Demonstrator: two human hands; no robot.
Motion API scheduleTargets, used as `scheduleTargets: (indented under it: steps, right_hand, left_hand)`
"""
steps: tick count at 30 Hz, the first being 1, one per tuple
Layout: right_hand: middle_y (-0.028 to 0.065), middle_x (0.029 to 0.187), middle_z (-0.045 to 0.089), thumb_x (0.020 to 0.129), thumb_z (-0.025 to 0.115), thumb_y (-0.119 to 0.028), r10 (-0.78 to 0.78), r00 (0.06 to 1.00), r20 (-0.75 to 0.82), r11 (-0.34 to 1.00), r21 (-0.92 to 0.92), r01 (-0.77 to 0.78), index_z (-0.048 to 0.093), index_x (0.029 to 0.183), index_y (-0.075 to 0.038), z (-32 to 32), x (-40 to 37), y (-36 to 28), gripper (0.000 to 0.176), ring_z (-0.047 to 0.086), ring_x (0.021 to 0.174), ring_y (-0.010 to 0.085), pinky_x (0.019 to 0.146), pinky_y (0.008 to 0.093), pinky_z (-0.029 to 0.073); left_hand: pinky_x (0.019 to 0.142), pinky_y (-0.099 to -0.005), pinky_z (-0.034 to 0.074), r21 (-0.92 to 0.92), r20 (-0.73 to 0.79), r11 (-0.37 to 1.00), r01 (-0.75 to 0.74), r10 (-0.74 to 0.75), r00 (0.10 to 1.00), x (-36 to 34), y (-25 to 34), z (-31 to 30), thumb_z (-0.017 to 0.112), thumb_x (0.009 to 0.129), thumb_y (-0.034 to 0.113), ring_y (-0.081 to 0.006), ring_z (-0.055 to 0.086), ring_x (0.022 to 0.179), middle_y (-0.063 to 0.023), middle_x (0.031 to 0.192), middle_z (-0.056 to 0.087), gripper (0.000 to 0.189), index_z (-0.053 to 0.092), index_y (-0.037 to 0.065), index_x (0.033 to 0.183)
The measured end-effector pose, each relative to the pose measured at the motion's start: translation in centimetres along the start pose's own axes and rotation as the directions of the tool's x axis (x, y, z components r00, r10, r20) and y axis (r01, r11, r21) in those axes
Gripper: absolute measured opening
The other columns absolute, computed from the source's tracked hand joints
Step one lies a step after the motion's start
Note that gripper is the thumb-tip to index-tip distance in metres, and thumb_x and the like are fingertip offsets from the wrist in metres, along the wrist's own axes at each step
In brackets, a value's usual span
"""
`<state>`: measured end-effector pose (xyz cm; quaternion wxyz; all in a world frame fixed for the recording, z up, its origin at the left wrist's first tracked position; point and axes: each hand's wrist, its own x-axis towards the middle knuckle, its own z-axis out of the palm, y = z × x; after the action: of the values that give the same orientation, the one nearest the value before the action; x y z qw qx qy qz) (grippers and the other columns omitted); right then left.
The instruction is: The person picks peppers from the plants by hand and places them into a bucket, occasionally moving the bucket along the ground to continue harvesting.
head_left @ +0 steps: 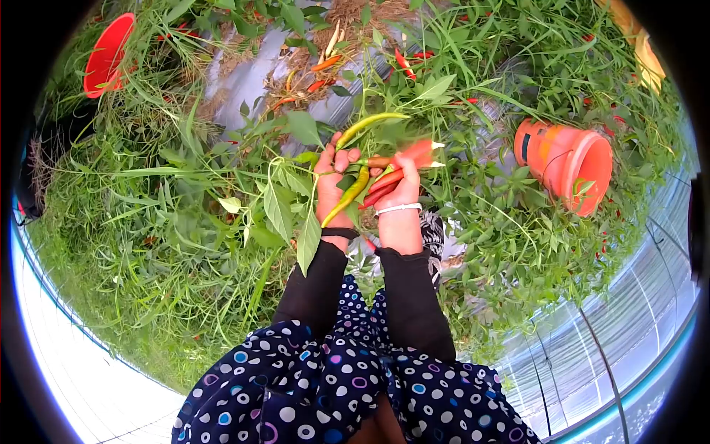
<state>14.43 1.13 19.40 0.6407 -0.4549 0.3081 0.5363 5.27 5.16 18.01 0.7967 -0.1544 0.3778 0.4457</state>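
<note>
My left hand [328, 194] is closed around a leafy branch of a chili plant [279, 203]. One yellow-green chili [370, 124] curves up past its fingertips, and a yellow chili [347, 198] hangs across its palm side. Close beside it, my right hand [404, 191] grips several red chilies [386, 182], some jutting out below the fingers. Beyond that hand, more red chilies with pale ends [421, 154] are smeared by motion. The fingertips of both hands nearly meet at an orange-brown chili [377, 161].
An orange bucket [542, 148] lies tipped on its side at the right, a leaf in its mouth. At the upper left stands a red bucket [111, 59] among grass. Loose red and orange chilies [325, 64] lie on grey plastic sheeting [251, 63] ahead. A patterned shoe [431, 233] shows below my right hand.
</note>
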Motion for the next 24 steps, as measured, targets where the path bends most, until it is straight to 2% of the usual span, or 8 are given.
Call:
scheduleTargets:
  steps: [6,8,12,13,16,17,22,24]
  right_hand:
    - [0.0112,0.083,0.056,0.071,0.061,-0.02,-0.188,0.97,-0.153,0.973,0.107,0.206,0.048,0.083,-0.008,1.6,-2.9,0.7,0.021,0.052,0.061,0.0189,0.06,0.0302,0.044]
    - [0.0107,0.085,0.056,0.072,0.061,-0.021,-0.363,0.931,0.022,0.926,0.122,0.358,0.048,0.085,-0.011,1.5,-4.0,-4.2,0.021,0.051,0.061,0.0173,0.06,0.0298,0.044]
    - [0.0095,0.093,0.053,0.075,0.06,-0.022,-0.432,0.847,0.311,0.897,0.047,0.44,0.05,0.094,-0.012,0.0,-6.9,-13.4,0.024,0.048,0.066,0.0143,0.063,0.0278,0.042]
    - [0.0091,0.093,0.053,0.076,0.059,-0.023,-0.461,0.845,0.271,0.881,0.025,0.473,0.05,0.096,-0.011,-0.4,-7.6,-15.0,0.025,0.048,0.066,0.0148,0.064,0.0277,0.042]
    - [0.0085,0.093,0.054,0.077,0.058,-0.026,-0.542,0.822,0.174,0.83,-0.041,0.556,0.049,0.096,-0.01,-4.3,-8.3,-21.2,0.027,0.049,0.067,0.0158,0.061,0.0334,0.043]
    - [0.0089,0.089,0.056,0.078,0.058,-0.026,-0.596,0.796,0.107,0.79,-0.1,0.605,0.05,0.093,-0.01,-6.0,-8.4,-23.8,0.023,0.05,0.066,0.0167,0.06,0.0363,0.044]
    - [0.0083,0.074,0.058,0.079,0.057,-0.028,-0.666,0.697,-0.266,0.743,-0.318,0.589,0.048,0.07,-0.013,-11.9,-8.2,-38.6,0.02,0.054,0.062,0.0224,0.066,0.0486,0.048]
    - [0.0084,0.081,0.06,0.079,0.06,-0.026,-0.694,0.629,-0.349,0.718,-0.392,0.575,0.056,0.084,-0.008,-19.2,-5.8,-47.4,0.019,0.058,0.076,0.0285,0.076,0.0497,0.047]
  left_hand:
    - [0.062,-0.0404,0.045,0.289,-0.25,0.935,-0.206,0.281,0.926,0.6,3.8,-2.0,0.039,0.088,0.017,-0.0194,0.048,0.07,-0.0022,0.066,0.044,0.017,0.047,0.006,0.1]
    - [0.062,-0.0414,0.045,0.014,-0.353,0.98,-0.201,0.193,0.916,3.7,10.9,-9.7,0.039,0.089,0.016,-0.0209,0.048,0.07,-0.0021,0.064,0.044,0.016,0.051,0.008,0.096]
    - [0.062,-0.042,0.045,0.292,0.088,0.954,-0.075,0.052,0.995,4.0,20.3,-8.1,0.044,0.089,0.019,-0.0204,0.048,0.07,-0.0008,0.058,0.038,0.019,0.052,0.004,0.099]
    - [0.063,-0.0403,0.045,0.741,0.011,0.659,-0.13,0.181,0.983,2.7,19.9,-4.1,0.046,0.089,0.019,-0.0182,0.048,0.069,0.0009,0.058,0.035,0.019,0.052,0.004,0.1]
    - [0.065,-0.0381,0.045,0.947,0.196,0.23,-0.224,0.136,0.971,5.3,21.3,-4.9,0.047,0.089,0.018,-0.0158,0.049,0.072,0.0003,0.062,0.043,0.023,0.048,0.006,0.108]
    - [0.066,-0.034,0.046,0.856,0.019,0.516,-0.036,0.04,0.999,4.4,20.8,-2.6,0.047,0.089,0.018,-0.0142,0.052,0.073,-0.0022,0.075,0.054,0.029,0.045,0.005,0.115]
    - [0.065,-0.0316,0.045,0.929,0.083,0.357,-0.093,0.042,0.996,3.0,20.1,-3.6,0.048,0.089,0.017,-0.0149,0.055,0.072,-0.0037,0.084,0.058,0.031,0.045,0.007,0.118]
    - [0.065,-0.031,0.045,0.941,0.106,0.315,-0.122,0.068,0.992,3.6,20.4,-4.2,0.048,0.089,0.017,-0.015,0.056,0.071,-0.0041,0.087,0.059,0.032,0.045,0.008,0.119]
